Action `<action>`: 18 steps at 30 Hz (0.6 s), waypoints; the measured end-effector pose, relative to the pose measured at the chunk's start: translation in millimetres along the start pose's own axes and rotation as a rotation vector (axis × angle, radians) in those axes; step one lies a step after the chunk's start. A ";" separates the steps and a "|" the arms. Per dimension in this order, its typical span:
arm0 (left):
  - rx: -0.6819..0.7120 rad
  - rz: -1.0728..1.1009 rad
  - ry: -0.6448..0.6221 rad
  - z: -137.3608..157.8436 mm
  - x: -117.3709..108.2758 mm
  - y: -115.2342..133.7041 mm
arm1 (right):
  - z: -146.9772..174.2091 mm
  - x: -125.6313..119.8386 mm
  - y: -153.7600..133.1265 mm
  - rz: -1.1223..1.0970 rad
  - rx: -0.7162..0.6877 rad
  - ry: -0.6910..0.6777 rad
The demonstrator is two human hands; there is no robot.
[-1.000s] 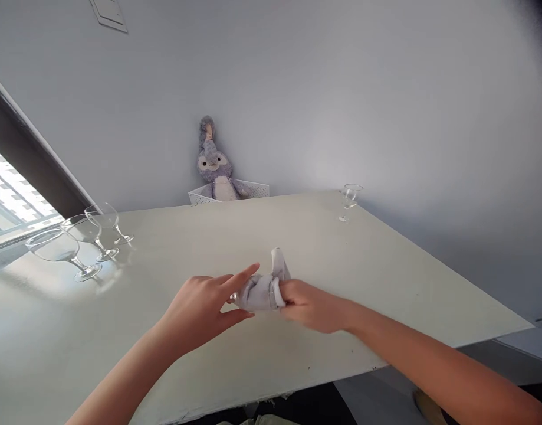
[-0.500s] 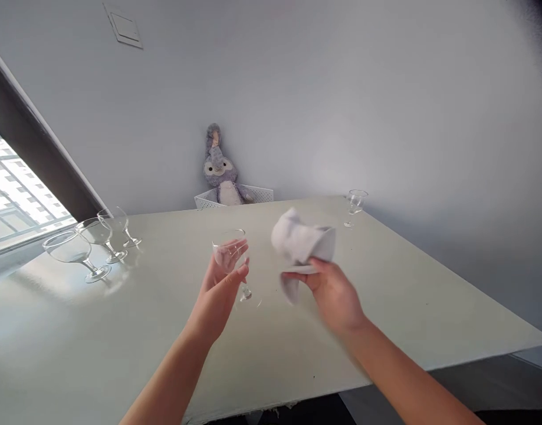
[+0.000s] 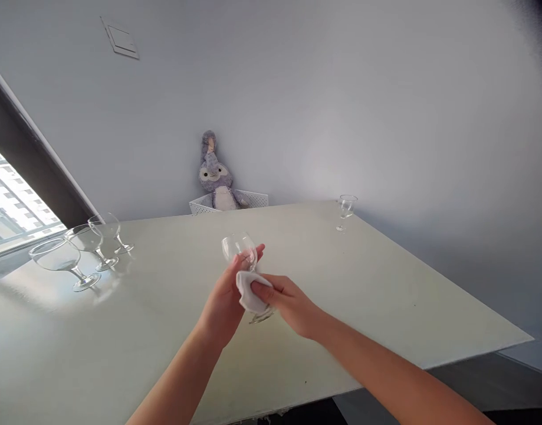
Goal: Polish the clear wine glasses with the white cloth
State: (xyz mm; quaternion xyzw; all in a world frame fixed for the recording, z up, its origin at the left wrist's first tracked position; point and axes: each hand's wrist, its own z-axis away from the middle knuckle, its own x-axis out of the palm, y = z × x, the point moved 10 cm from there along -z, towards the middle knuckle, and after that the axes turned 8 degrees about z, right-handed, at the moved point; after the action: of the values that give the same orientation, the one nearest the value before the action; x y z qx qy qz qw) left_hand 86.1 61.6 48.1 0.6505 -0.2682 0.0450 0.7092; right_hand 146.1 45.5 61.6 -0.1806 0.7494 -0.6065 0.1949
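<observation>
My left hand [image 3: 226, 298] is wrapped around the bowl of a clear stemmed glass [image 3: 239, 245], which tilts with its rim away from me and its foot toward me. In my right hand [image 3: 292, 301] a white cloth [image 3: 253, 293] is pinched with the thumb on top. The cloth is pressed over the stem, hiding most of it; the edge of the foot shows below. Both hands are above the middle of the table [image 3: 363, 336].
Three stemmed glasses [image 3: 82, 282] stand in a row at the left. Another stemmed glass [image 3: 346, 208] is near the far right edge. Behind the table a plush toy [image 3: 223, 198] sits in a white perforated basket [image 3: 258, 199] against the wall.
My right hand has brought the cloth left and down from beside the glass onto its stem. The glass has tilted more, with its foot nearer me. The view has shifted slightly.
</observation>
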 end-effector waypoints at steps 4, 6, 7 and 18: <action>0.023 0.063 -0.103 2.8 7.1 1.6 | -1.7 8.8 6.9 -0.452 0.057 -0.153; 0.069 0.066 -0.103 4.9 7.8 7.4 | -1.7 11.7 6.2 -0.509 0.070 -0.209; 0.085 0.050 -0.087 5.6 6.5 9.9 | -1.6 10.0 5.7 -0.478 0.070 -0.205; 0.129 -0.260 0.215 7.1 -26.7 34.4 | 38.5 -42.1 -85.1 0.655 -0.544 0.403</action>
State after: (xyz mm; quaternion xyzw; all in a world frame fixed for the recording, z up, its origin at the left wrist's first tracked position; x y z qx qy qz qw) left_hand 46.9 67.7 67.4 0.7152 -0.1010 0.0391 0.6905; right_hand 204.9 17.6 140.8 0.1419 0.9216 -0.3175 0.1723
